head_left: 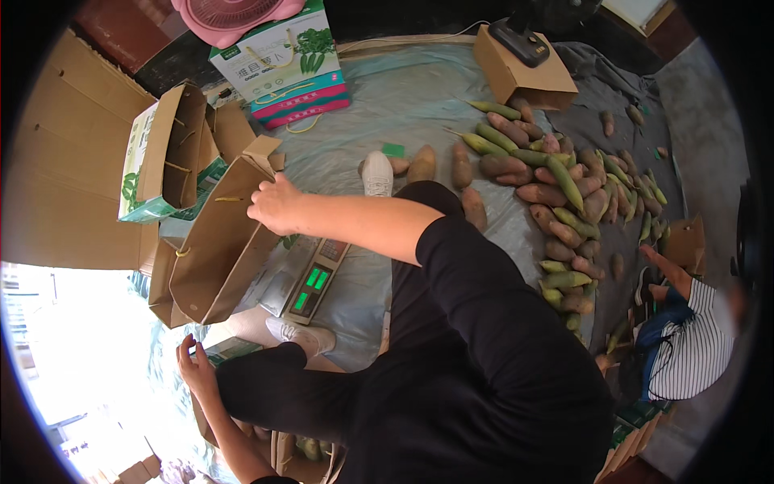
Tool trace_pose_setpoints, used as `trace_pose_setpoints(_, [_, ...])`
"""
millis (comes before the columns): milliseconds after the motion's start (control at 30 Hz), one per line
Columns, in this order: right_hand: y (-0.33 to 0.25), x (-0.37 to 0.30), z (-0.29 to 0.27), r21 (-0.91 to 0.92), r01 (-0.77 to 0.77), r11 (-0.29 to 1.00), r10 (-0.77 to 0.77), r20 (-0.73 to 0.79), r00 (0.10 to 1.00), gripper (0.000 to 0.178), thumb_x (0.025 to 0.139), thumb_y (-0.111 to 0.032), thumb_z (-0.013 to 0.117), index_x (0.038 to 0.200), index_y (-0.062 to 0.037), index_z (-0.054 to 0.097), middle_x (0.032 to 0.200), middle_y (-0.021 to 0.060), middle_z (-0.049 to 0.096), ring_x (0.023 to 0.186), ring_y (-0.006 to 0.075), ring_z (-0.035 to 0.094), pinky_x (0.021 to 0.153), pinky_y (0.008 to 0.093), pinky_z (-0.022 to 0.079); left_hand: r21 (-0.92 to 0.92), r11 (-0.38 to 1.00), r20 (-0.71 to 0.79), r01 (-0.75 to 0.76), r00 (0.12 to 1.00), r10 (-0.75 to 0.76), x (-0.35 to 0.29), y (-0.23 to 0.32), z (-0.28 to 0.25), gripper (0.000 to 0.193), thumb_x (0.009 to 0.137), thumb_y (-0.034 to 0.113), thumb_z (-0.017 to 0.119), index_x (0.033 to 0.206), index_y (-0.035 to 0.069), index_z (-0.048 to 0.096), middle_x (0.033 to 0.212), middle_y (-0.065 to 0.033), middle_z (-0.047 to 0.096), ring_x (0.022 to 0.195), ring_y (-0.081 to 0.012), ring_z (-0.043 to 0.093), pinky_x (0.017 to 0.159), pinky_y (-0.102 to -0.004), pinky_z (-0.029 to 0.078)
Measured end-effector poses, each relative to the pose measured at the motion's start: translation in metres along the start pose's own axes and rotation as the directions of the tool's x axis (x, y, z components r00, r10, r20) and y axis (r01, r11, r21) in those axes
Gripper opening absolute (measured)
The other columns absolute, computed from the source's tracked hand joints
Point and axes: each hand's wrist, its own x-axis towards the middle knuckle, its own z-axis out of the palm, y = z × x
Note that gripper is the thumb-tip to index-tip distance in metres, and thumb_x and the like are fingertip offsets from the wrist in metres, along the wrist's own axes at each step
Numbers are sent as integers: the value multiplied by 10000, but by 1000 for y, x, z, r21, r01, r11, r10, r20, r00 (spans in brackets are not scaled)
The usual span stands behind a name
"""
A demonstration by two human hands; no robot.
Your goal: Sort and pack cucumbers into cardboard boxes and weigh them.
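Observation:
My right hand (276,206) reaches across to the left, its fingers closed at the upper edge of an open cardboard box (222,250). That box stands tilted beside a digital scale (316,278) with glowing green displays. Lower down, my left hand (197,367) is raised with fingers apart and nothing in them, just below the box's bottom edge. Under my left forearm, another open carton (282,452) holds green and brownish produce. A second open box with a green printed side (165,153) sits behind the first.
A big pile of long green radishes and pinkish-brown tubers (572,194) lies on plastic sheeting (403,77). Printed cartons (278,68) bear a pink fan (238,16). A black device (520,40) rests on a brown carton (524,73). Another person (685,347) crouches at right.

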Motion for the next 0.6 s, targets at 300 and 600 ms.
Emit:
trace_pose_setpoints(300, [88, -36, -84, 369, -262, 892, 284, -7, 959, 313, 742, -244, 647, 1047, -175, 632, 1016, 78, 638, 985, 275, 587, 814, 456, 436, 11, 1000, 26, -15, 1000, 15, 5, -3, 5, 224, 815, 50, 558, 1033, 10, 588, 933, -128, 597, 871, -283, 581, 794, -361, 442])
trace_pose_setpoints(600, [183, -210, 4, 509, -557, 656, 652, -10, 758, 245, 759, -213, 604, 975, -98, 626, 919, 150, 638, 866, 317, 603, 745, 389, 477, 27, 1000, 75, 1, 997, -3, 14, -1, 14, 227, 832, 73, 545, 1045, 4, 584, 946, -127, 577, 887, -264, 568, 796, -359, 436])
